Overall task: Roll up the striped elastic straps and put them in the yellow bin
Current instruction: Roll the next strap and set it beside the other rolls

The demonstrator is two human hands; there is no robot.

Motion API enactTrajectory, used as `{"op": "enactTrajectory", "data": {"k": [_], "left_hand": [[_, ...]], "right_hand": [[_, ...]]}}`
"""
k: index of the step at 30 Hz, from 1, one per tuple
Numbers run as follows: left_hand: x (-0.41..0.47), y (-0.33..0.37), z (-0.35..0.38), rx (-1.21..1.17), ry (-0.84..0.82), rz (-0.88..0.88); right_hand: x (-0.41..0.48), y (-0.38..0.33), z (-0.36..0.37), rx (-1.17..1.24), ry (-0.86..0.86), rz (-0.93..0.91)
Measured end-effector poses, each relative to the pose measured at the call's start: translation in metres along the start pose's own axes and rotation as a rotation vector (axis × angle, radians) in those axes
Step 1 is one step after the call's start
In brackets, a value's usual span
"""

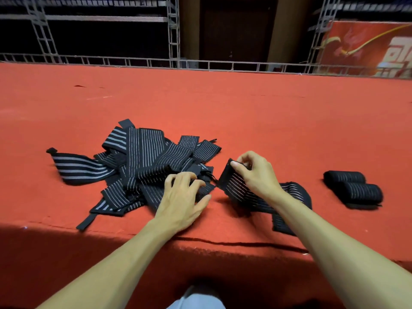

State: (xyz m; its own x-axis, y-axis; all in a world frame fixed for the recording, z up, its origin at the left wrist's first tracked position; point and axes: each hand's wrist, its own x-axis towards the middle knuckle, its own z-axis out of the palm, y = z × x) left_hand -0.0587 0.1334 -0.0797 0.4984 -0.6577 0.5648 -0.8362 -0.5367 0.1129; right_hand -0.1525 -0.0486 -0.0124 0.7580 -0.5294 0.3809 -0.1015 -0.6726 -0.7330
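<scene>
A loose pile of black straps with white stripes [142, 161] lies on the red carpeted platform [223, 108]. My left hand [182, 197] rests on the pile's right edge, fingers spread and curled over the straps. My right hand [256, 172] pinches the raised end of one striped strap [236, 186], whose tail runs under my right forearm toward the platform's front edge. Two rolled straps [354, 188] lie side by side to the right. No yellow bin is in view.
The platform's front edge [223, 244] runs just below my wrists. Metal truss railing [174, 61] lines the far side, with a red banner [367, 47] at the back right. A thin black strap tab [85, 221] sticks out of the pile toward the edge.
</scene>
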Motion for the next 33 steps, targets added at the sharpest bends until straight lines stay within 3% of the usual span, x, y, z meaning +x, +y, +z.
{"op": "enactTrajectory", "data": {"k": [4, 6, 10, 16, 27, 33], "left_hand": [[0.025, 0.058, -0.035, -0.636, -0.221, -0.214], [0.036, 0.082, -0.053, -0.969, -0.241, -0.324], [0.047, 0.111, -0.083, -1.244, -0.282, -0.313], [0.051, 0.14, -0.127, -1.305, -0.403, -0.174], [0.052, 0.164, -0.185, -1.355, -0.313, -0.124], [0.041, 0.159, -0.164, -1.315, -0.492, -0.136]], "right_hand": [[-0.004, -0.018, -0.03, 0.208, 0.113, -0.001], [-0.006, -0.029, -0.044, 0.343, 0.173, 0.008], [-0.012, -0.054, -0.084, 0.485, 0.306, -0.013], [-0.021, -0.087, -0.132, 0.585, 0.431, -0.016], [-0.033, -0.127, -0.173, 0.68, 0.485, -0.061], [-0.028, -0.102, -0.159, 0.612, 0.454, 0.027]]}}
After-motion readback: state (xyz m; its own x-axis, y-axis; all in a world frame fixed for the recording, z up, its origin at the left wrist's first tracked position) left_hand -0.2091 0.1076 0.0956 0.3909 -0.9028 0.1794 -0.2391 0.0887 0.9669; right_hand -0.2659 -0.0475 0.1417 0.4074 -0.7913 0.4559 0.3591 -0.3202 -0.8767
